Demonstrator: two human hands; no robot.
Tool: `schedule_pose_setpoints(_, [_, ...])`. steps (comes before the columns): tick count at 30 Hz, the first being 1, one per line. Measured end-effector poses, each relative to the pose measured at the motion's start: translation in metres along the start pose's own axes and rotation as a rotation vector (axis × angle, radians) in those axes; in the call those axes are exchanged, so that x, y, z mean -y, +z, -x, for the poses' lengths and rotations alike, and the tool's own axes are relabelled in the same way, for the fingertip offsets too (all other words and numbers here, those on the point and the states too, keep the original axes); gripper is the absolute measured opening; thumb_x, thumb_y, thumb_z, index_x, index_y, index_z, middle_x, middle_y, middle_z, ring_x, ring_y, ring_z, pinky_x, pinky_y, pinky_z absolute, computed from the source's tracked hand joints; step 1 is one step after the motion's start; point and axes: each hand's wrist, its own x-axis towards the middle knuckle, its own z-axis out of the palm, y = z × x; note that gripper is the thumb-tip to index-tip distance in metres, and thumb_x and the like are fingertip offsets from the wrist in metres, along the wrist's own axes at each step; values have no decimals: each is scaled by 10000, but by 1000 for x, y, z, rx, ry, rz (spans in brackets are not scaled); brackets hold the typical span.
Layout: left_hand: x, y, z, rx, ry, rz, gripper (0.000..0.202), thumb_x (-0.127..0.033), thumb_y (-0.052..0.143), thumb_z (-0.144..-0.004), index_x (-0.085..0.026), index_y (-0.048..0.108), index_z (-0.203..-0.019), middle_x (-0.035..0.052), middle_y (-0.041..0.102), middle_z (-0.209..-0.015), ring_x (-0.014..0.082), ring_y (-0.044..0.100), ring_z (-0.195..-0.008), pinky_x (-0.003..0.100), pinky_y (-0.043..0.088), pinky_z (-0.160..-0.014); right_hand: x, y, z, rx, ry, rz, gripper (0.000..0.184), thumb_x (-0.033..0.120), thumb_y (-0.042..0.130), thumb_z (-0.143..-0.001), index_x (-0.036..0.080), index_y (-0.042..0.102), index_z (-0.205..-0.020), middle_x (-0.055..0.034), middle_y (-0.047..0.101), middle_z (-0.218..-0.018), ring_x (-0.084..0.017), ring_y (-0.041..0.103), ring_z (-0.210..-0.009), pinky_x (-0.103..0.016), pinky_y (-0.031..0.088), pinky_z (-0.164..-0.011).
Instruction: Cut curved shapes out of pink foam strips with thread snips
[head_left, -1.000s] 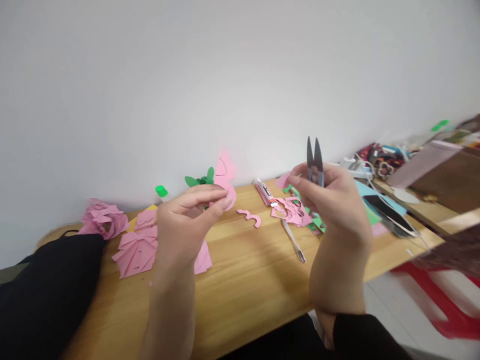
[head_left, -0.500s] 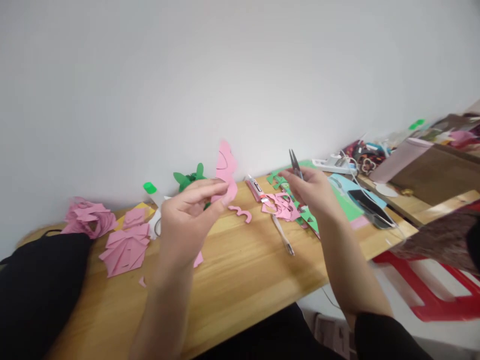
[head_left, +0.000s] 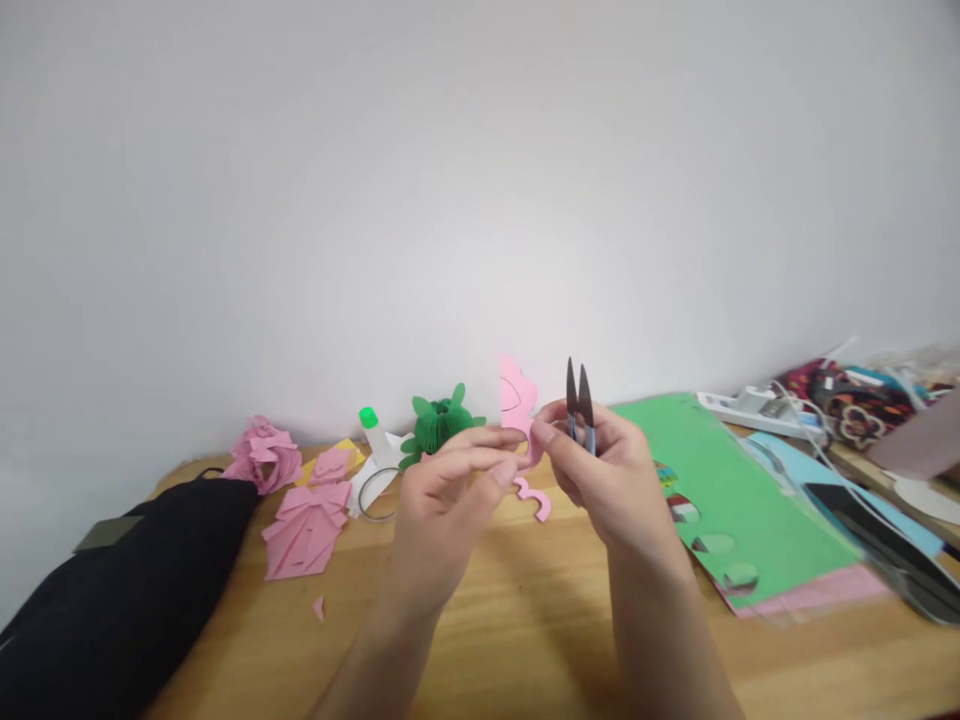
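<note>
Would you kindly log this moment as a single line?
Left hand: at pink cutout | Right hand: holding scissors, pointing up | Beyond left hand: green paper ornament

The wall [head_left: 480,230] glows centrally, greying outward; soft shadows cross the tabletop [head_left: 495,630]; details blur.

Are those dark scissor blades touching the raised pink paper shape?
Apart. The head view shows a strip of pale wall between the scissor blades and the pink paper shape.

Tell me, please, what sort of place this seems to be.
Probably a papercraft spot at a wooden table against a plain wall: layered pink paper, a fanned green paper shape and dark-bladed snips in the right hand suggest it.
</note>
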Motion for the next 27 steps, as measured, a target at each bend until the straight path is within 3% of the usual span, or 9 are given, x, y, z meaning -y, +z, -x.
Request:
schedule_pose_setpoints(3, [2,-7,-4,-64,42,-55,315,-264,574,-944,-257,763,-693,-2,749,-900,143,670,-934,263,494,-893,6,-9,1,71,87,57,129,272,688,-792,177,622,-735,97,391,-480,-42,250,-382,-190,139,-343])
schedule_pose_setpoints(6, [1,-12,-7,-162,72,-82,300,-306,559,-949,-233,729,-712,4,710,-785,158,645,-830,277,483,-788,12,-17,-1,287,115,113,123,227,659,-777,171,607,-680,89,406,-481,-44,239,-392,-208,150,-355])
schedule_pose_setpoints(11, [-7,-15,-8,-90,-24,-230,292,-255,612,-901,-223,654,-614,-33,607,-613,119,552,-626,236,446,-614,15,-20,-1,445,118,234,120,153,639,-772,169,599,-660,63,486,-499,-68,352,-462,-228,256,-443])
schedule_pose_setpoints(13, [-10,-15,-8,-65,-39,-280,282,-211,614,-886,-222,640,-605,-40,595,-597,113,540,-608,227,441,-592,14,-19,1,417,129,237,93,162,648,-788,175,615,-703,38,564,-512,-90,428,-481,-239,305,-466])
schedule_pose_setpoints(15, [-12,-16,-7,-53,-32,-309,261,-197,605,-886,-230,654,-631,-43,608,-613,114,551,-626,223,449,-607,12,-17,4,298,91,227,66,181,664,-814,183,635,-755,28,599,-528,-99,461,-485,-240,331,-464])
schedule_pose_setpoints(19, [-13,-16,-6,-124,-12,-322,264,-228,613,-891,-232,657,-630,-40,612,-630,124,575,-663,239,464,-651,10,-12,13,-69,-50,48,75,232,705,-845,213,655,-792,84,447,-493,-63,307,-398,-209,226,-363])
schedule_pose_setpoints(21, [-12,-15,-6,-208,-16,-285,282,-257,623,-891,-228,657,-612,-32,600,-632,134,578,-680,257,460,-675,11,-10,20,-148,-105,-46,107,288,699,-871,224,663,-793,94,361,-476,-64,249,-391,-214,195,-353])
schedule_pose_setpoints(24, [-8,-15,-8,-281,-20,-158,273,-284,638,-889,-233,682,-624,-22,589,-628,145,571,-697,275,450,-709,14,-9,31,-96,-126,-20,130,322,688,-891,237,688,-793,86,316,-479,-75,237,-403,-231,186,-364])
schedule_pose_setpoints(27, [-4,-15,-8,-323,-25,-58,280,-311,648,-883,-227,670,-617,-10,586,-629,150,550,-676,286,451,-700,18,-6,37,63,-120,162,189,313,674,-898,228,685,-729,55,395,-510,-91,298,-437,-244,233,-390])
